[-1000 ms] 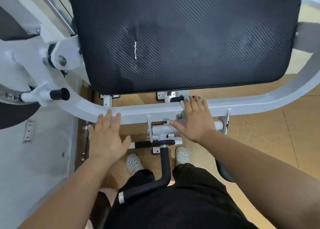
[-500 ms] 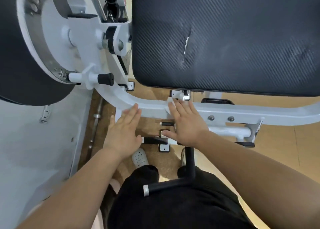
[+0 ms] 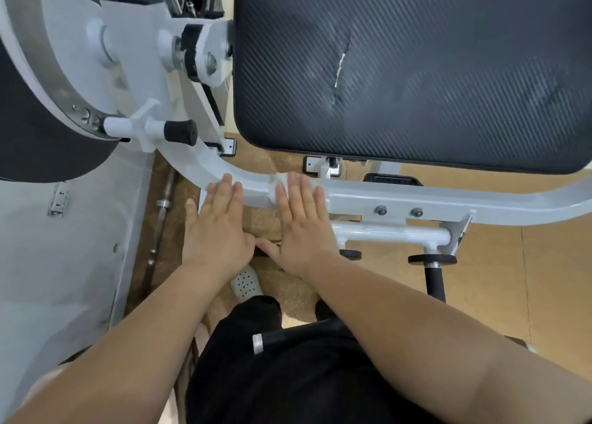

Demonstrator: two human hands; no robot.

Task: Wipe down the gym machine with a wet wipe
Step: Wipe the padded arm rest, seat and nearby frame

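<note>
Filling most of the view, the gym machine [image 3: 134, 71] stood white-framed. Its black pad [image 3: 416, 71] was ribbed with fine diagonal lines and split by a short pale tear near the middle; the pad ran off the right edge. Below it a white frame bar [image 3: 416, 199] curved in from the left and crossed to the right, with two bolts in its face. The left hand [image 3: 214, 231] lay flat with straight fingers, its tips on the bar's bend, holding nothing. The right hand [image 3: 302, 231], just beside it and also flat, pressed the wet wipe [image 3: 282, 177] onto the bar. The wipe was white and crumpled; only its edge showed past the fingertips, the rest hidden under the fingers.
</note>
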